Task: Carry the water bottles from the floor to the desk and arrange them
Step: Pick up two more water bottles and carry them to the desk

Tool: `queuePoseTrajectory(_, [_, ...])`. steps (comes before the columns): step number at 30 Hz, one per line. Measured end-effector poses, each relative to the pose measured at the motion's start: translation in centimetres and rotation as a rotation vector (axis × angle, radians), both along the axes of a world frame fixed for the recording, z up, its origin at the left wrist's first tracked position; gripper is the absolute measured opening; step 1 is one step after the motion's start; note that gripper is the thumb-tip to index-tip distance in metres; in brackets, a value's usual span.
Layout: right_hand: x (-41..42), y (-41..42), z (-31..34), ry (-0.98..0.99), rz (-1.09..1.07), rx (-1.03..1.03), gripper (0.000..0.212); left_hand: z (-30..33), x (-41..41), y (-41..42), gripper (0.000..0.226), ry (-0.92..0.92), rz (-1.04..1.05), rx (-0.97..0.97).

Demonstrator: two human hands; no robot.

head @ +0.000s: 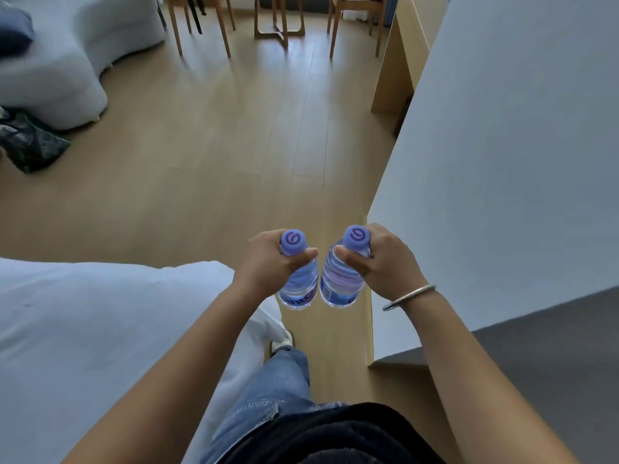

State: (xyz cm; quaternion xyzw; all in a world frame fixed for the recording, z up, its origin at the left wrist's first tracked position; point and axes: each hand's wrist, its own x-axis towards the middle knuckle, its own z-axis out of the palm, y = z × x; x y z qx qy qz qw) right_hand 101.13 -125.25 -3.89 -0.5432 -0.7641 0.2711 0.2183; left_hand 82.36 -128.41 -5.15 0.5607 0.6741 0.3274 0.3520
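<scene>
Left hand curled tight around neck of left water bottle, thumb across the front, just under purple cap. Right hand gripping right water bottle same way, metal bangle on the wrist. Both bottles full, capped, held above wooden floor, nearly touching at the bottom. White bed at left. Farther ahead, wooden chairs.

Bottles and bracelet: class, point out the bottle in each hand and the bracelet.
left bottle (299, 283), head view, ribbed body
right bottle (341, 283), head view, ribbed body
bracelet (410, 296), head view, band at wrist
</scene>
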Motion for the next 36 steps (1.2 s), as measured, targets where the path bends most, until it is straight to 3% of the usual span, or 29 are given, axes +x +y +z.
queuePoseTrajectory(15, [-7.6, 25.4, 1.4, 0.018, -0.129, -0.008, 0.031, 1.1, -8.0, 27.8, 0.028, -0.008, -0.090, -0.031])
queuePoseTrajectory(21, [-7.2, 36.4, 0.7, 0.022, -0.097, -0.016, 0.033, 0.1, -7.4, 39.0, 0.035, -0.006, -0.111, -0.032])
queuePoseTrajectory(36, [-4.0, 65.7, 1.6, 0.015, -0.062, -0.038, 0.032, 2.4, -3.9, 67.6, 0.021, -0.030, -0.078, 0.001])
